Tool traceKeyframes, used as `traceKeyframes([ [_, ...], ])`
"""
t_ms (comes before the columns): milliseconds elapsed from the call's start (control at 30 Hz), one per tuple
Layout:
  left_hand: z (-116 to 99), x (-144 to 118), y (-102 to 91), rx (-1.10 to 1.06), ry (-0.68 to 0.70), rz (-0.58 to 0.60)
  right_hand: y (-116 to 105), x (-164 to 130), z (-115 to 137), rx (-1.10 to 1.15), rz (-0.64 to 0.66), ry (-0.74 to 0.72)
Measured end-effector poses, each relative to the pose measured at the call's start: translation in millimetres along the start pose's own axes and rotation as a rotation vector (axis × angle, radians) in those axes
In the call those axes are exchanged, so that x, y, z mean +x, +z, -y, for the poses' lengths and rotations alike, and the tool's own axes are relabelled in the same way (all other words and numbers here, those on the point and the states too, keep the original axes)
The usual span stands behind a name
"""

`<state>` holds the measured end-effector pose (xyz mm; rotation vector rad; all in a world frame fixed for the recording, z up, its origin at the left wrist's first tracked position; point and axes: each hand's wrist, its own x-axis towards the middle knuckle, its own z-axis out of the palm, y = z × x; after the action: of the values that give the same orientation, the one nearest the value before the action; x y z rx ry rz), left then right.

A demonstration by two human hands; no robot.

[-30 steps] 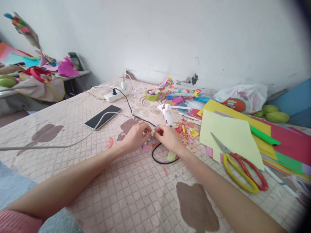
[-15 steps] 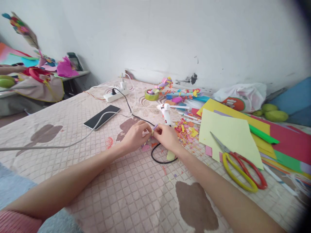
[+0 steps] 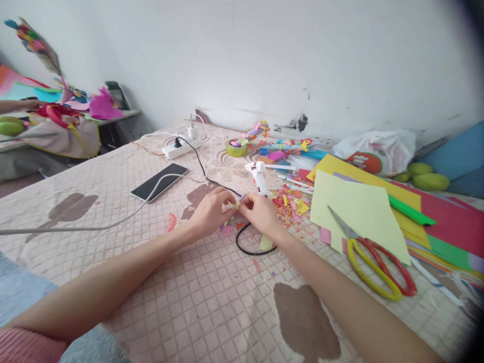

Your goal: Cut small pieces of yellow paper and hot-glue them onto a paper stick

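Observation:
My left hand (image 3: 212,210) and my right hand (image 3: 260,210) meet at the middle of the table. Between their pinched fingertips is a small purple and pale yellow paper stick (image 3: 242,197), mostly covered by the fingers. Small paper bits (image 3: 227,230) in pink and purple show below my left hand; whether they are joined to the stick I cannot tell. A white glue gun (image 3: 257,177) stands just behind my right hand, and its black cord (image 3: 242,249) loops under my right wrist.
Scissors (image 3: 365,257) lie on pale yellow paper (image 3: 351,201) to the right, near coloured sheets and paper scraps (image 3: 289,204). A phone (image 3: 159,182) under a white cable and a power strip (image 3: 181,149) sit left. Green tape (image 3: 237,148) is behind. Another person's arm (image 3: 17,106) shows far left.
Both hands stay in nearly the same place, still pinching the paper stick. The fingers shift only very slightly.

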<state>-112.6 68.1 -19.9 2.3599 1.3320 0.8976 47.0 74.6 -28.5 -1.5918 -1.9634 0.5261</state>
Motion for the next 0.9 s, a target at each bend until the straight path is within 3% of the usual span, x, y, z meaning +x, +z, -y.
traceKeyframes([
  [900,1.5,-0.7,0.3,-0.037,0.012,0.010,2.7,-2.0,-8.6,0.131,-0.049,-0.151],
])
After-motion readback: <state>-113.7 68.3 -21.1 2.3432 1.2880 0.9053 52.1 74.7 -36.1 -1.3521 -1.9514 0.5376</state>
